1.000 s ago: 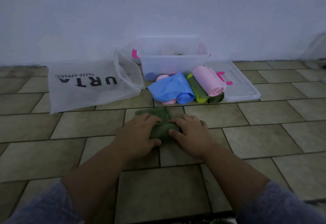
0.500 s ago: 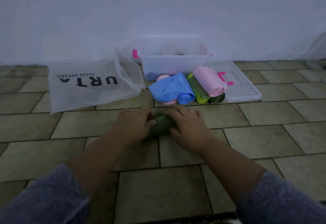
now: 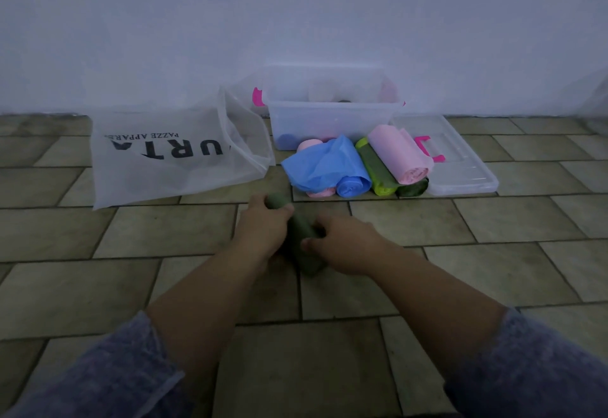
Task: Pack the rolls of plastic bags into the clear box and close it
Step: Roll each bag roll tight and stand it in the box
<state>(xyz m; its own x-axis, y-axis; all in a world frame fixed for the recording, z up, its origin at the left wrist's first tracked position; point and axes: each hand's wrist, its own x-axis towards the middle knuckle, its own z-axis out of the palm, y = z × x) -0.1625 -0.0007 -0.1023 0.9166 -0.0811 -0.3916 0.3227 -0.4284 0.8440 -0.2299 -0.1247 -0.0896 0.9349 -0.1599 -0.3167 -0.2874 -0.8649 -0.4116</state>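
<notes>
- Since a second ago, the dark olive-green roll of plastic bags [image 3: 301,233] has gone from a loose, half-flat bundle lying crosswise to a tight cylinder set on a slant, with its far end up-left. Both hands have moved forward with it.
- Left hand [image 3: 263,230]: fingers curled over the far end of the olive roll, grasping it.
- Right hand [image 3: 348,246]: thumb and fingers wrapped round the near end, also grasping.
- The olive roll is on or low over the tiled floor [image 3: 493,220]; I cannot tell which.
- The clear plastic box [image 3: 329,121] stands open by the wall, with its flat clear lid with a pink handle [image 3: 460,171] on the floor to its right.
- Still heaped in front of the box are a blue roll with a loose flap [image 3: 329,164], a pale pink roll [image 3: 398,151] and a lime-green roll [image 3: 375,167].
- Risk: the olive roll's thin film probably springs open if either grip slackens, and no band is visible.
- Risk: a low carry forward could knock the heap, and the pale pink roll, perched on top, would tumble.
- Risk: the blue flap could catch under the lid rim and stop it closing.
</notes>
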